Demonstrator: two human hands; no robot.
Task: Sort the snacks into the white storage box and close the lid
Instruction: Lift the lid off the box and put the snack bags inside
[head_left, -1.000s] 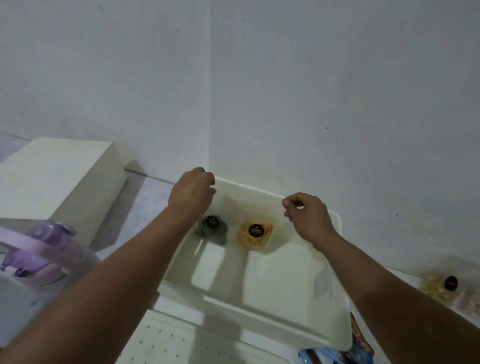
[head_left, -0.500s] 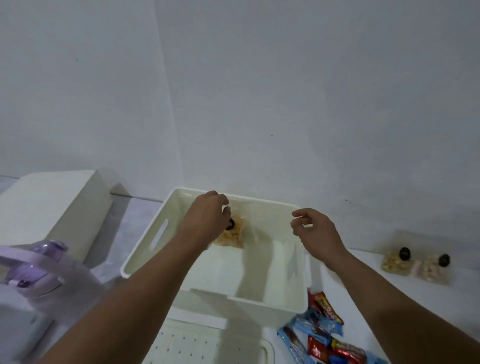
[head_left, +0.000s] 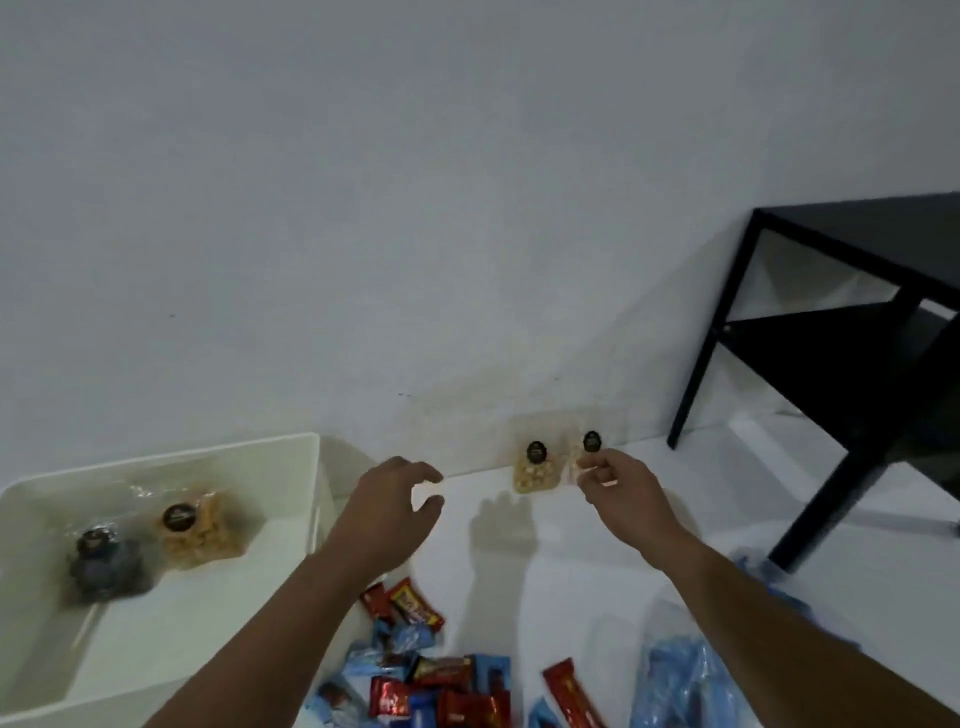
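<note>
- Head view: the white wall (head_left: 415, 208) fills the upper picture, with a black side table (head_left: 852, 332) at right.
- White storage box (head_left: 311, 519) sits at lower left, lid off, holding a dark snack pouch (head_left: 104, 564) and an orange snack pouch (head_left: 200, 530).
- Left hand (head_left: 387, 512) hovers beside the box, fingers spread, empty.
- Right hand (head_left: 621, 493) has its fingertips loosely curled at a clear pouch (head_left: 589, 447); whether it grips, I cannot tell.
- Another clear pouch of pale snacks (head_left: 535, 467) stands just beside, against the wall.
- Red and blue candy wrappers (head_left: 441, 680) lie near the bottom edge.
</note>
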